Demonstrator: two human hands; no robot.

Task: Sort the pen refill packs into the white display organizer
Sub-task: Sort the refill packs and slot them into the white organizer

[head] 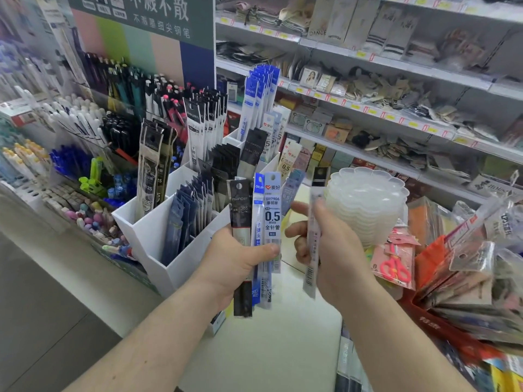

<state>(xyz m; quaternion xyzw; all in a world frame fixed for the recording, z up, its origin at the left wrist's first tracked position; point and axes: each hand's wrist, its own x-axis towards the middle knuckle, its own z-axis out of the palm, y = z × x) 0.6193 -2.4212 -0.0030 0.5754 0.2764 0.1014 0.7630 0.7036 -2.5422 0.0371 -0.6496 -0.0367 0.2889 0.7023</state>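
Refill packs (pixel 261 239) w/ clear trays (pixel 368 205) right, organizer (pixel 158 244) left.

I have a single wide-angle view from the head, looking forward and down over both forearms. It sits close above the surface (pixel 271 349), with the white display organizer (pixel 169 250) near left and store shelves (pixel 396 114) far right.

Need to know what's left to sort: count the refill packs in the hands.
5 visible: the left hand fans out a black pack, blue pack, white pack and pale pack behind; the right hand pinches one clear pack. Others may hide behind.
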